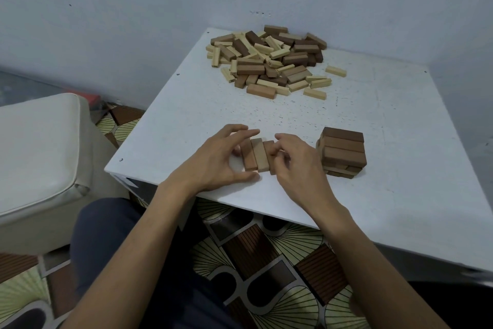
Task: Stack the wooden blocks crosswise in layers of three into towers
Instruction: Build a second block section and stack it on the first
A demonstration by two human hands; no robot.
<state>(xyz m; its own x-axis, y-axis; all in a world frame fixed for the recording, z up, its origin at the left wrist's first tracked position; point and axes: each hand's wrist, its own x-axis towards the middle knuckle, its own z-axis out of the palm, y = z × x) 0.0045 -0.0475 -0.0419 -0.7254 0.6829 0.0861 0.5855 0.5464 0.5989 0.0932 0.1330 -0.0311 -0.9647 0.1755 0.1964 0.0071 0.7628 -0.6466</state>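
1. Head view: a row of three blocks (pixel 257 154) is laid flat, side by side, near the front edge of the white table (pixel 386 115).
2. The row is spanned by the left hand (pixel 216 158), with fingers spread, forefinger at the far end and thumb at the near end.
3. Its right side is pressed by the curled fingertips of the right hand (pixel 298 166).
4. A tower (pixel 342 151) is seen just right, and a loose pile (pixel 269 57) well behind.

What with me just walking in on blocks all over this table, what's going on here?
A person at the white table is building block towers. Both hands close on a row of three blocks lying side by side near the front edge: the left hand brackets its ends between thumb and fingers, the right hand curls against its right side. To the right stands a tower several crosswise layers high. A pile of loose light and dark blocks lies at the far side.
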